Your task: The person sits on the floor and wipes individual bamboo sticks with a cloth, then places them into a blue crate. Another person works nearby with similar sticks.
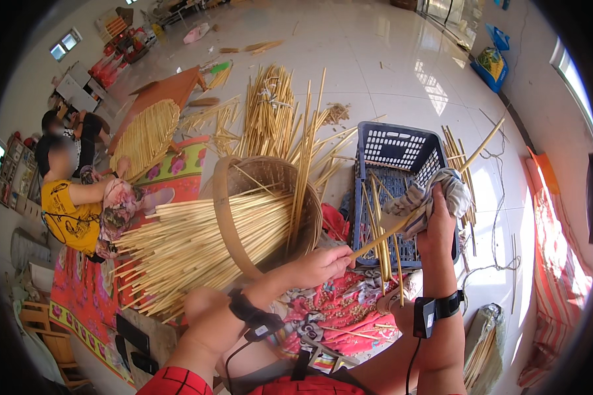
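1. The left hand (319,264) pinches the near end of a long pale reed stick (441,181), fingers pressed together on it; the stick runs up and to the right, over the blue crate (396,146), its far tip past the crate's right side

2. The right hand (436,227) is curled tight around a grey-and-white rag (431,194) that wraps the stick partway along; the rag bunches above the fist

3. To my eye the step in hand is wiping the stick through the rag. To do it well, I would keep the left pinch firm and low so the stick does not spin, and let the rag-hand slide along the length with even pressure

4. Keep the stick clear of the loose sticks standing inside the crate; they lean just beside the rag and could catch it

5. A bend is the likely fault: the stick looks thin and springy, so the pull should run along its line, not across it

6. The round woven basket (270,210) lies on its side to the left, a thick bundle of sticks (191,247) fanning out of its mouth toward the lower left, near the left forearm

7. More stick piles (270,108) lie on the tiled floor (375,59) beyond; another person (79,204) in yellow sits well apart at the left, beside a flat woven mat of sticks (148,135)
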Tool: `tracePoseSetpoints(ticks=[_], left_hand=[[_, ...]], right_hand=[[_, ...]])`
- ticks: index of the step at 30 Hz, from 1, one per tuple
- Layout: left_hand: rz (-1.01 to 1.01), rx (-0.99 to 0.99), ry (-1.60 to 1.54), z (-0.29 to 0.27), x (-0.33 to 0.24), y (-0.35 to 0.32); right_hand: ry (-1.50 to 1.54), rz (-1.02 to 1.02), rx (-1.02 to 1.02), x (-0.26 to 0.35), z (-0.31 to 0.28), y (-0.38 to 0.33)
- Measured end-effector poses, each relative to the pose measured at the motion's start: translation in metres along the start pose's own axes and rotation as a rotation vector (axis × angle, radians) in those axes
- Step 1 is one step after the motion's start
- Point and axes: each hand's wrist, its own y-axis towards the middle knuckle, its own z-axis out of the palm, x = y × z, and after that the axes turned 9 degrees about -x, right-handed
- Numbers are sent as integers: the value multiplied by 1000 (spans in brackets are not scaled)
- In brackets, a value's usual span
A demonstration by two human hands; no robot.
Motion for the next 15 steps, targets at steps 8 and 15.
tracePoseSetpoints(ticks=[8,15], left_hand=[[488,-579,468,23,14,14],[455,-482,684,10,8,-2]], right_hand=[[-224,159,191,-61,8,-61],[-64,33,20,-14,1,-10]])
